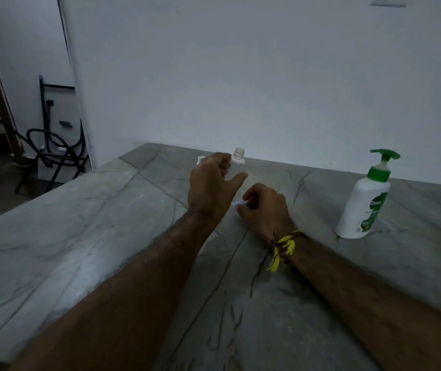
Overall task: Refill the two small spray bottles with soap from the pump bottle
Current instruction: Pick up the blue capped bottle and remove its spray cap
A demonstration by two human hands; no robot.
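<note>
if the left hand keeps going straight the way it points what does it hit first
Most likely the small open bottle just past the left hand; its fingers already overlap the bottle's lower part, though contact is unclear. Beyond the bottle is only the wall.

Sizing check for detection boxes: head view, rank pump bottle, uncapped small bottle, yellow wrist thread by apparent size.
1. pump bottle, clearly largest
2. yellow wrist thread
3. uncapped small bottle, partly hidden by the left hand and farther away, so 2 versus 3 is unsure
</note>
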